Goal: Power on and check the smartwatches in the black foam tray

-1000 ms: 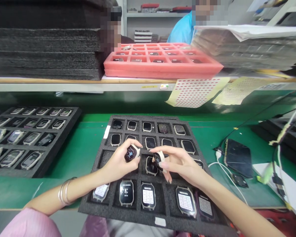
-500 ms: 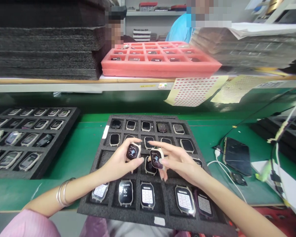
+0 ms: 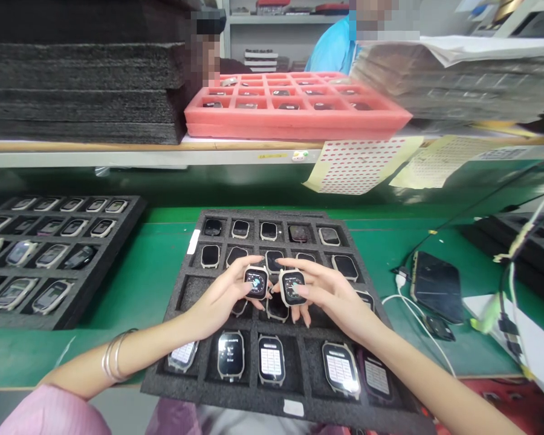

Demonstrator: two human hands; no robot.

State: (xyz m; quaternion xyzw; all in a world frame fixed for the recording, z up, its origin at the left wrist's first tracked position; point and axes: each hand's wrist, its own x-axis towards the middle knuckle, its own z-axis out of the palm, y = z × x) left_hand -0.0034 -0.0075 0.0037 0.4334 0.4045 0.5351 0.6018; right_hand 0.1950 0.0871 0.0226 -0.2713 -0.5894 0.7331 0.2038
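Observation:
My left hand (image 3: 222, 297) grips a smartwatch case (image 3: 256, 282) with a pale frame and a lit dial, its thumb on the screen. A second lit smartwatch case (image 3: 292, 286) is held by my right hand (image 3: 330, 293), thumb at the screen's right side. Both watches are side by side, a small gap between them, above a black foam tray (image 3: 236, 391). Several strapless watches sit in the tray's compartments. In the front row, one watch (image 3: 231, 355) shows a dark menu and another watch (image 3: 271, 360) a white grid. My hands partly hide the third row.
At left lies another black foam tray (image 3: 68, 314) of watches. A pink foam tray (image 3: 294, 130) stands on the shelf between black foam stacks (image 3: 81, 90) and wrapped trays (image 3: 453, 84). A phone (image 3: 436, 286) and cables lie at right. Two people are behind the shelf.
Both watches have turned to face me more squarely. The left one has shifted right, closer to the other, and my left thumb has moved onto its screen.

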